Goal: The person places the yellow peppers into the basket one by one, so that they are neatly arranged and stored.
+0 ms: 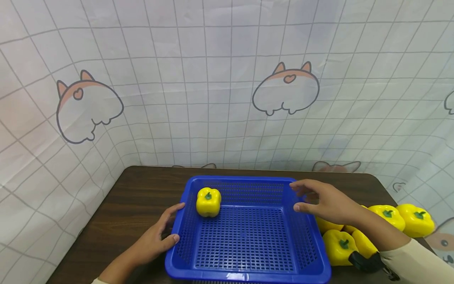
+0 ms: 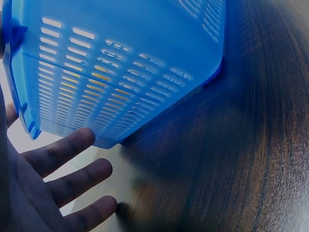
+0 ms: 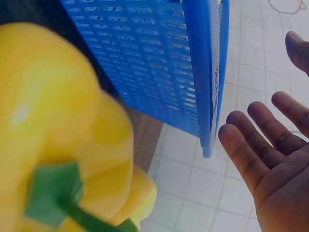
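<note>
A blue plastic basket (image 1: 244, 244) with slotted walls stands on the table in the head view. One yellow bell pepper (image 1: 208, 202) sits inside it at the back left. My left hand (image 1: 156, 236) is at the basket's left rim, its thumb and fingertips close to the edge; in the left wrist view its fingers (image 2: 79, 179) extend beside the outer wall. Over the right rim hovers my right hand (image 1: 328, 201), holding nothing, with thumb and fingers apart. Below and beside the right forearm lie several yellow bell peppers (image 1: 339, 246), partly hidden by the arm.
A dark eggplant-like object (image 1: 365, 261) lies by the peppers at the right. The brown wooden table (image 1: 131, 197) ends at a white gridded curtain (image 1: 227, 118) behind it. More yellow peppers (image 1: 415, 221) sit near the table's right edge.
</note>
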Motion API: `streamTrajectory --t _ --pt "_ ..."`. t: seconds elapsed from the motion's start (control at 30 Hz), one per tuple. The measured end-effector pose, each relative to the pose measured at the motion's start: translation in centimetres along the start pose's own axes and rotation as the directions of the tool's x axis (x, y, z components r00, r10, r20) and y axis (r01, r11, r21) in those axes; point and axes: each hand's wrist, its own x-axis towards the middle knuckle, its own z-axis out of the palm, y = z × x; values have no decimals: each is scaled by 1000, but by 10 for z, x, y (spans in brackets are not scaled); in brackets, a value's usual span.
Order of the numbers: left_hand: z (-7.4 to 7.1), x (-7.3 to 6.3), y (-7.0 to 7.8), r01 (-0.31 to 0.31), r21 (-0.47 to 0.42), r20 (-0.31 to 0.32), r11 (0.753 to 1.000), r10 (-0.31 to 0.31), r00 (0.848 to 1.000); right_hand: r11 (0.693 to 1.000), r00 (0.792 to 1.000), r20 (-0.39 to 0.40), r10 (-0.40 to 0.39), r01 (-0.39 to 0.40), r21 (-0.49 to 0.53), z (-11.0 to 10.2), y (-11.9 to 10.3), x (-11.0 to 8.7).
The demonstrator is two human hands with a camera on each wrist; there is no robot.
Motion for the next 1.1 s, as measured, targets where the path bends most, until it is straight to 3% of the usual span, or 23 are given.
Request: streamTrajectory --t 0.7,1.1 --pt "-1 0 -1 5 -11 1 1000 -5 1000 1000 1000 -31 1 -2 -29 -11 18 -31" --pt "0 -1 -2 7 -58 12 998 -6 1000 995 994 -31 104 -104 9 -20 25 -51"
